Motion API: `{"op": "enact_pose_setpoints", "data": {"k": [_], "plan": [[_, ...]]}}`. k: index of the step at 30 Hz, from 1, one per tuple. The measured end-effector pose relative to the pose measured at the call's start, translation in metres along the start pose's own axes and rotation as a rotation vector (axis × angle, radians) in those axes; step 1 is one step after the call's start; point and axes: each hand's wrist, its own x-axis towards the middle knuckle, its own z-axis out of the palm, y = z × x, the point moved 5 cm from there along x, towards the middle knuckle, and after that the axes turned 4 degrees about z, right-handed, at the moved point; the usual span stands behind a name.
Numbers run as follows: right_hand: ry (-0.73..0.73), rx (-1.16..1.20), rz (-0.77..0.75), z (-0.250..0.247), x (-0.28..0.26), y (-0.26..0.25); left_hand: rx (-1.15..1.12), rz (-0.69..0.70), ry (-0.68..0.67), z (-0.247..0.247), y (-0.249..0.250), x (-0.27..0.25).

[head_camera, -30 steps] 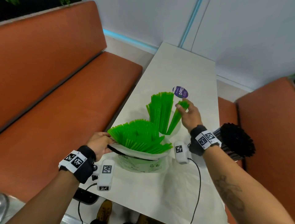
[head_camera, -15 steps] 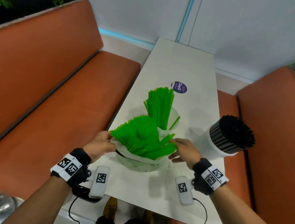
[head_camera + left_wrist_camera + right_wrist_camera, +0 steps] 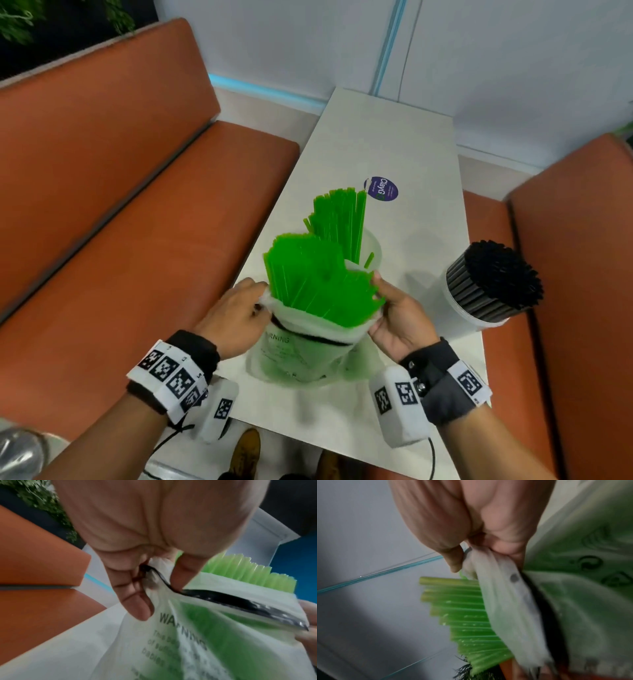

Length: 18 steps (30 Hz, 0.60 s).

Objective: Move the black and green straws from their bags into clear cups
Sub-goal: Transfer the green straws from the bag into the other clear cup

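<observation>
A translucent plastic bag (image 3: 294, 356) full of green straws (image 3: 318, 277) stands upright near the table's front edge. My left hand (image 3: 239, 315) pinches the bag's left rim (image 3: 159, 566). My right hand (image 3: 394, 315) pinches the bag's right rim (image 3: 489, 566). Green straw ends (image 3: 464, 609) stick out of the bag's mouth (image 3: 248, 573). Behind the bag a clear cup (image 3: 371, 246) holds more green straws (image 3: 342, 219). To the right a clear cup (image 3: 459, 318) is packed with black straws (image 3: 500, 277).
The white table (image 3: 411, 144) is narrow, with orange bench seats on the left (image 3: 137, 222) and right (image 3: 565, 274). A round purple sticker (image 3: 382, 189) lies beyond the green cup. The far half of the table holds nothing else.
My right hand left the cup of green straws, came back to the bag and took its right rim. The fanned-out straws in the bag now stand gathered upright.
</observation>
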Motion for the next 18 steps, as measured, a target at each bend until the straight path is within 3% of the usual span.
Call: {"op": "enact_pose_setpoints", "data": {"k": [2, 4, 6, 11, 13, 18], "plan": [[-0.074, 0.004, 0.023, 0.013, -0.001, 0.010, 0.018, 0.024, -0.110, 0.012, 0.007, -0.004], [-0.107, -0.028, 0.027, 0.022, -0.001, 0.017, 0.042, 0.068, -0.138, 0.019, 0.015, -0.006], [-0.095, -0.044, 0.017, 0.025, 0.001, 0.018, 0.001, 0.056, -0.076, 0.024, 0.012, -0.002], [-0.041, -0.011, -0.004, 0.014, 0.003, 0.009, -0.302, -0.178, 0.074, 0.020, -0.015, 0.003], [-0.012, 0.009, -0.002, 0.007, 0.004, 0.008, -0.409, -0.181, 0.098, 0.016, -0.017, 0.004], [-0.031, 0.015, -0.008, 0.001, 0.007, 0.012, -0.139, -0.188, 0.062, 0.018, -0.020, 0.008]]}}
